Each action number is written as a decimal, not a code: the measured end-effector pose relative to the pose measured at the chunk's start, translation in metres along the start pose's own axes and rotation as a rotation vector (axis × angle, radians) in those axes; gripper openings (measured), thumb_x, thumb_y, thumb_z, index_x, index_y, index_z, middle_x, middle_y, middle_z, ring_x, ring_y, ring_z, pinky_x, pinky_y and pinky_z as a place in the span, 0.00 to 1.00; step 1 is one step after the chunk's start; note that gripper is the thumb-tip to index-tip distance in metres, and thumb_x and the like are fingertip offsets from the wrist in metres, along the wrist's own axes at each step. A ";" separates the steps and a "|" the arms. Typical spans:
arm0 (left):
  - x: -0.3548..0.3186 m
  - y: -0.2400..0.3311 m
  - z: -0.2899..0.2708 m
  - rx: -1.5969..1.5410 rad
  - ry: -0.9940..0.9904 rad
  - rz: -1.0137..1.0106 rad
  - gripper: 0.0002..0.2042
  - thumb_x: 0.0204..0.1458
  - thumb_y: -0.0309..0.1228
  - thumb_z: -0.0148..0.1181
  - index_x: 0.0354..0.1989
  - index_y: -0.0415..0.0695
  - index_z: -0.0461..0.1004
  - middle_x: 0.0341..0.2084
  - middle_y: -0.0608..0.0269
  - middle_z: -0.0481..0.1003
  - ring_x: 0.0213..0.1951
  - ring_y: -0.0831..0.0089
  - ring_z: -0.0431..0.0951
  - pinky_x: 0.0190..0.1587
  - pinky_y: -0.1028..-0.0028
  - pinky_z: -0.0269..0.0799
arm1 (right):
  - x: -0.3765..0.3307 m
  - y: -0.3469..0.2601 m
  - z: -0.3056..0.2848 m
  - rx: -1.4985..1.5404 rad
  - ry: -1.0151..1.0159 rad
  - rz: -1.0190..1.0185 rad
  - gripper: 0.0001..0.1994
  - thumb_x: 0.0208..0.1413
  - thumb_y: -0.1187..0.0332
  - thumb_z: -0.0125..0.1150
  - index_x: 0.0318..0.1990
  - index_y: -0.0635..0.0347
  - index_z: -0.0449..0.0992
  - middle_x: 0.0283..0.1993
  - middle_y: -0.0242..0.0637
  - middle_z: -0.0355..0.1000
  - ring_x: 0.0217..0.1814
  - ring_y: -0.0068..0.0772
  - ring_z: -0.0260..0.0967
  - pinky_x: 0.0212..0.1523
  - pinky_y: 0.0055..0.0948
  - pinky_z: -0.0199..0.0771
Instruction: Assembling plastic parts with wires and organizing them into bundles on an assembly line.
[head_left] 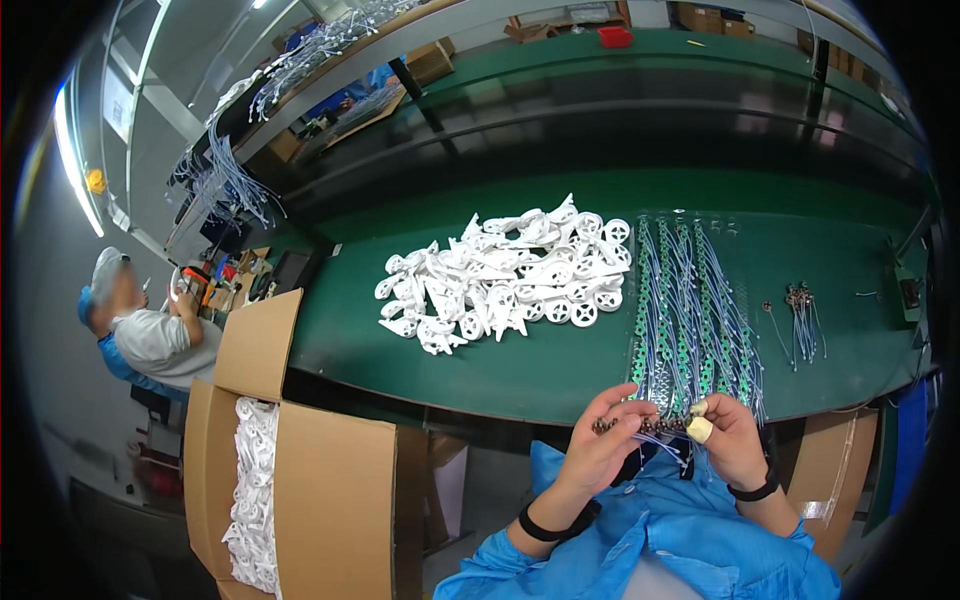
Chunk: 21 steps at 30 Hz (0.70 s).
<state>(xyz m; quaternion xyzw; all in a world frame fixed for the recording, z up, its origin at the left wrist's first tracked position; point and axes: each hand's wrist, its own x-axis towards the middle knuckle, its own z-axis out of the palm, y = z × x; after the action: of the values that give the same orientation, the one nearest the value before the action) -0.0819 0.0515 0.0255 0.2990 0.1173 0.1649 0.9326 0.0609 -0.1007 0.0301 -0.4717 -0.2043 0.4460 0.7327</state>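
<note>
My left hand and my right hand are close together just in front of the bench edge. Between them they pinch a row of small round coppery parts with thin wires, whose pale leads hang below. Yellow covers wrap fingertips of my right hand. Just beyond lie several strips of small green circuit boards with long blue-white wires, side by side on the bench. To their right rests a bunch of similar coppery parts with wires.
White plastic parts are heaped on the green bench. An open cardboard box of white parts stands at lower left. Wire bundles hang from the shelf. Another person works at far left. A red tray sits at the back.
</note>
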 end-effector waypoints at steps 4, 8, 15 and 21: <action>0.005 -0.019 0.005 0.094 0.117 0.157 0.23 0.53 0.20 0.55 0.57 0.37 0.57 0.44 0.55 0.71 0.46 0.70 0.73 0.51 0.71 0.69 | 0.000 0.013 0.013 0.050 0.067 -0.061 0.09 0.53 0.78 0.60 0.41 0.63 0.69 0.37 0.31 0.71 0.37 0.16 0.67 0.39 0.16 0.68; 0.006 -0.020 0.013 0.243 0.171 0.196 0.24 0.50 0.16 0.58 0.55 0.38 0.57 0.40 0.59 0.71 0.44 0.75 0.73 0.49 0.75 0.70 | 0.002 0.017 0.021 0.059 0.073 -0.040 0.11 0.52 0.80 0.61 0.42 0.64 0.69 0.37 0.32 0.72 0.39 0.18 0.69 0.42 0.18 0.70; 0.006 -0.025 0.006 0.283 0.097 0.166 0.24 0.50 0.16 0.59 0.54 0.38 0.57 0.38 0.59 0.72 0.42 0.74 0.74 0.47 0.74 0.72 | 0.001 0.015 0.006 0.048 -0.042 0.072 0.11 0.51 0.81 0.61 0.42 0.66 0.70 0.40 0.35 0.73 0.40 0.20 0.71 0.42 0.19 0.73; 0.009 -0.022 0.003 0.184 0.089 0.061 0.21 0.51 0.16 0.58 0.52 0.37 0.58 0.38 0.58 0.73 0.41 0.74 0.75 0.47 0.73 0.72 | 0.000 0.017 0.003 0.238 -0.104 0.090 0.10 0.51 0.80 0.62 0.41 0.65 0.70 0.39 0.36 0.73 0.39 0.23 0.72 0.40 0.20 0.74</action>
<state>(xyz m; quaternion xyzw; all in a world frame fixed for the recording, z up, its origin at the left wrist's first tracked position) -0.0673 0.0363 0.0137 0.3791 0.1638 0.1950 0.8896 0.0512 -0.0964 0.0167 -0.3664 -0.1663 0.5234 0.7510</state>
